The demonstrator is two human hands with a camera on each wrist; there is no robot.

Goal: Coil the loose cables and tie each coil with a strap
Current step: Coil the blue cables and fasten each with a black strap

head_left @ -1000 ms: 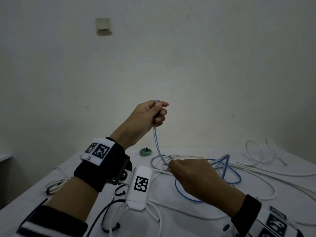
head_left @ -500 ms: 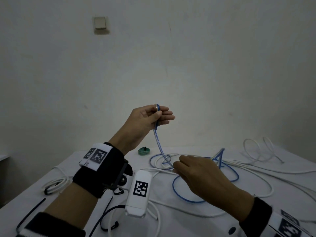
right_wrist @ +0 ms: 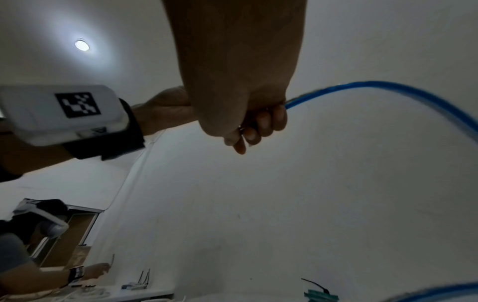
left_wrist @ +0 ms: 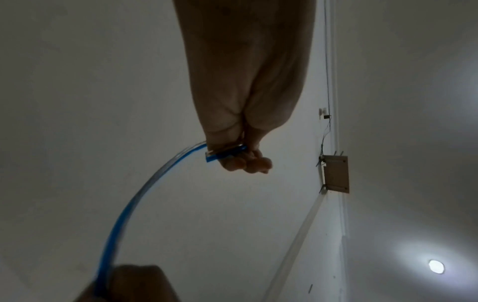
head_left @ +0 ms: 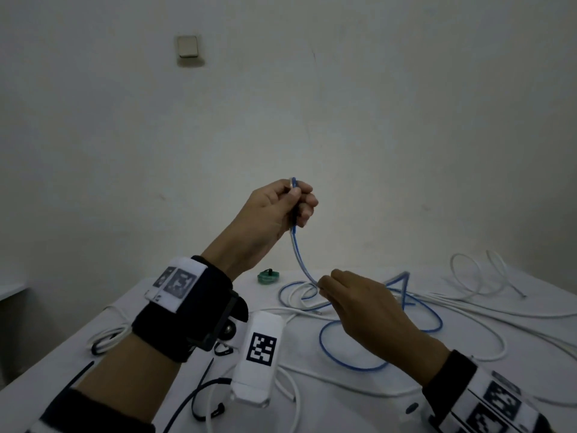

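Note:
A thin blue cable lies in loose loops on the white table, and one end rises off it. My left hand is raised above the table and pinches that end by its clear plug. Lower down, my right hand grips the same blue cable a short length below, just above the loops. Between the two hands the cable hangs in a gentle curve. Several long white cables sprawl across the right side of the table.
A small green strap roll sits at the table's far edge by the wall. Black straps and a small white cable coil lie at the near left. A wall switch is mounted high. Another person's arm shows far off.
My left hand has curled tighter round the plug end and stayed raised. My right hand has slid slightly up and right along the blue cable.

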